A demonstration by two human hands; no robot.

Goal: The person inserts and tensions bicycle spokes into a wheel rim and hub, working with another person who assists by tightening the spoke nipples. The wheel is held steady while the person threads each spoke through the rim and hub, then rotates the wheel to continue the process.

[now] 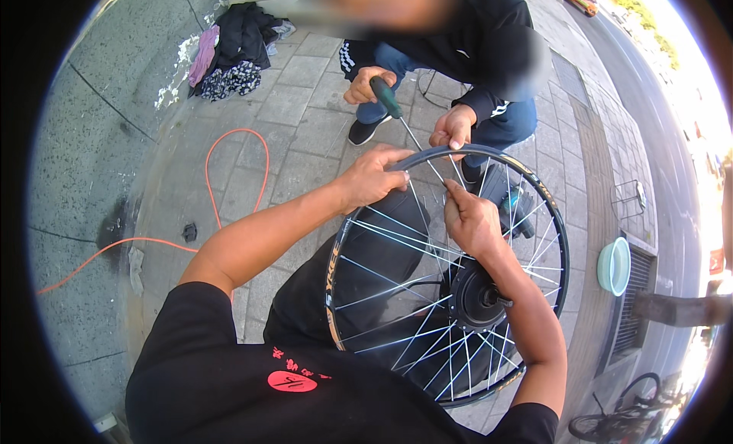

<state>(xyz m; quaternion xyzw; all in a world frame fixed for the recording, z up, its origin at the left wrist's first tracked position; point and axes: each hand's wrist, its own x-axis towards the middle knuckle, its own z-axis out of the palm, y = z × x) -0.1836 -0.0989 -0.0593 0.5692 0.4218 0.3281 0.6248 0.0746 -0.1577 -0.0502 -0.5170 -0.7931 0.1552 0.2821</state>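
A spoked wheel (334,284) with a dark tyre or rim edge and a black hub (479,295) leans over my legs. My left hand (374,177) grips its upper left rim, thumb on the inner side. Inside the rim, my right hand (475,221) is closed, its fingertips pinching a thin spoke (435,171) near the top; my forearm crosses the hub. Opposite me, a crouching person holds a green-handled screwdriver (385,97), its shaft angled down to the rim between our hands. That person's other hand (454,127) holds the rim's top.
An orange hose (206,169) loops over the paving at left. Dark clothes (237,47) lie by the grey wall. A teal power tool (519,211) is behind the wheel. At right are a pale green basin (614,267), a wire rack (629,200) and a drain grate (634,310).
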